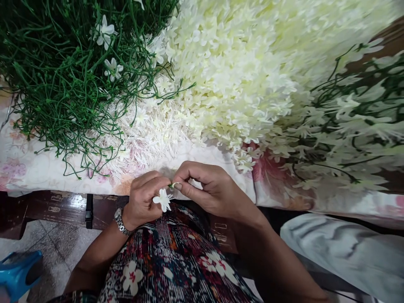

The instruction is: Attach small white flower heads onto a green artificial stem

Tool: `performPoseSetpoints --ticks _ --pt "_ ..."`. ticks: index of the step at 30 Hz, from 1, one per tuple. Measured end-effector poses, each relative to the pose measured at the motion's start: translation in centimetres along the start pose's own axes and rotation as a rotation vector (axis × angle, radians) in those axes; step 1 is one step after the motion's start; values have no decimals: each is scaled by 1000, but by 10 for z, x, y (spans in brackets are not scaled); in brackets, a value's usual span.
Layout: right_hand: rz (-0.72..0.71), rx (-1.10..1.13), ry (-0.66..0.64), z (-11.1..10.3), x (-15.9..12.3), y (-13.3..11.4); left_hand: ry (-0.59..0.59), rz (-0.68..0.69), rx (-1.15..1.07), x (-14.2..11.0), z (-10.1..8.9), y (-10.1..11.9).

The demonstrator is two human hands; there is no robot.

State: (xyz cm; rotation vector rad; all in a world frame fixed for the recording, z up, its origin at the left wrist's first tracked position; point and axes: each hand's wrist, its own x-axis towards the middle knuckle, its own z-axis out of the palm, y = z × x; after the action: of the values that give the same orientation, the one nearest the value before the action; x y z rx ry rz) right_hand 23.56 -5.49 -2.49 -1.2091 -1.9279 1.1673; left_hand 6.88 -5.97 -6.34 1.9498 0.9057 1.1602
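Note:
My left hand (143,198), a metal watch on its wrist, is closed on the green stem (171,185) of an artificial flower. One white blossom (164,200) of it hangs below my left fingers. My right hand (208,185) pinches a small pale piece at the stem's tip between thumb and forefinger; the fingertips mostly hide it. Both hands are close together at the table's front edge. Behind them lies a heap of thin white stamen-like pieces (154,134), and beyond it a large pile of cream-white petals (233,71).
A thick mass of green plastic stems (72,84) covers the left, with a few white blossoms on it. Several finished-looking white flower sprays (350,130) lie at the right. A floral cloth (271,185) covers the table. A blue plastic object (22,273) is at lower left.

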Motion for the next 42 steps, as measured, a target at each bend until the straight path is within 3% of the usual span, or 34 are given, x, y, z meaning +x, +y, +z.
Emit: performPoseSetpoints --ticks 8,17,24,32,42 --pt "-128 -215 57 3 -2 -6 51 26 108 0 3 1" --pt "-147 -251 80 8 0 -6 57 3 167 0 5 2" --pt "-178 -400 124 17 -1 -2 66 -43 234 0 8 4" --pt "-232 -318 208 13 0 -8 105 -159 -86 2 0 6" --pt "-247 -309 227 9 -1 -11 123 -115 3 1 3 9"
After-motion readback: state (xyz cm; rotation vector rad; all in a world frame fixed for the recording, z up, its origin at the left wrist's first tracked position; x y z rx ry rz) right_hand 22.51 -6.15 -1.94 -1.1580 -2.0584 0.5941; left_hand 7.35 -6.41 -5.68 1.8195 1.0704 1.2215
